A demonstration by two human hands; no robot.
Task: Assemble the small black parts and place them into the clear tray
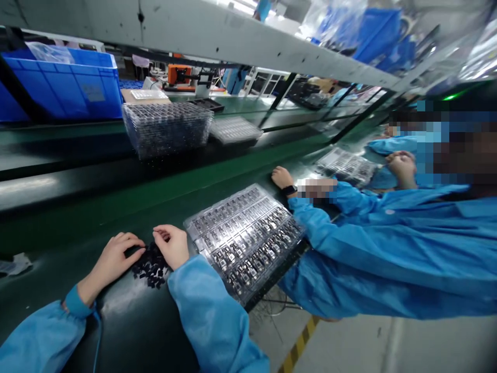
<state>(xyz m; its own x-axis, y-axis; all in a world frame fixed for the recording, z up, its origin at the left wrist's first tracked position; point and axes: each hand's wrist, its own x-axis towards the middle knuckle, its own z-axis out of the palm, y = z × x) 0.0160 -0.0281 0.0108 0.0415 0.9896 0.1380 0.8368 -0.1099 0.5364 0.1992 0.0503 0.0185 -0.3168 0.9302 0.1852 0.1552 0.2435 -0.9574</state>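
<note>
A heap of small black pieces (152, 270) lies on the dark green work surface (128, 326). My left hand (114, 260) is at the heap's left edge, thumb and index fingertips drawn close together in a pinch. Whatever is between them is too small to make out. On the heap's other side is my right hand (173, 246), its fingers curled in a pinch whose contents I cannot make out. Right beside it sits a clear plastic tray (248, 235) with rows of small metallic and black parts in its pockets.
A co-worker's sleeve (373, 243) and hand (282, 177) are close beyond the tray. Another filled tray (345, 165) lies farther right. Behind stand stacked clear trays (166, 127) and a blue bin (85, 85). A grey beam (194, 33) crosses above. My left wrist wears a corded blue band (77, 302).
</note>
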